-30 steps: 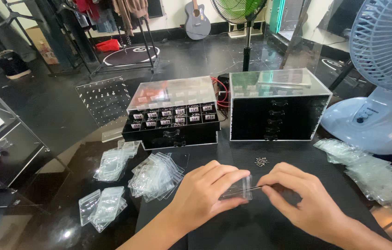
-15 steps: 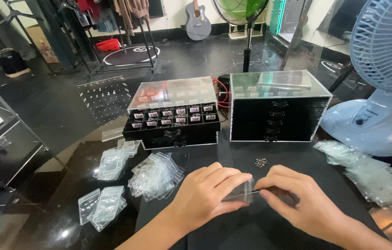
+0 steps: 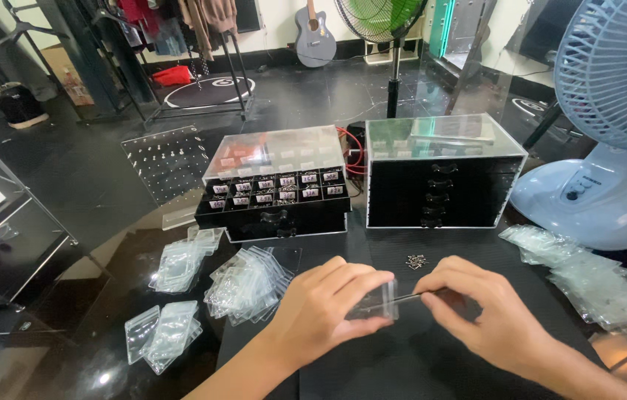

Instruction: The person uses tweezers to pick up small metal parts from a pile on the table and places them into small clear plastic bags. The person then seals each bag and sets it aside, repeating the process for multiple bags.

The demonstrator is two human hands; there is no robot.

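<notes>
My left hand [image 3: 328,307] pinches a small clear plastic bag [image 3: 377,302] between thumb and fingers, holding it just above the black mat [image 3: 432,363]. My right hand [image 3: 488,315] is closed around a thin metal tool [image 3: 395,299], tweezers by the look of it, whose tip reaches the bag's mouth; I cannot tell whether anything sits in the tip. Just beyond my hands, between them and the boxes, lies a small heap of tiny metal parts [image 3: 416,261] on the mat. To the left of my left hand I see a fanned pile of empty clear bags [image 3: 248,285], with two more piles [image 3: 180,263] [image 3: 161,335] farther left on the glossy dark table [image 3: 69,355]. To the right of my right hand lies another spread of clear bags [image 3: 588,274]. Farther ahead stand a black compartment tray with a clear lid [image 3: 276,185] and, beside it, a black drawer cabinet in a clear case [image 3: 439,178]. A pale blue desk fan [image 3: 602,148] stands at the far right.
</notes>
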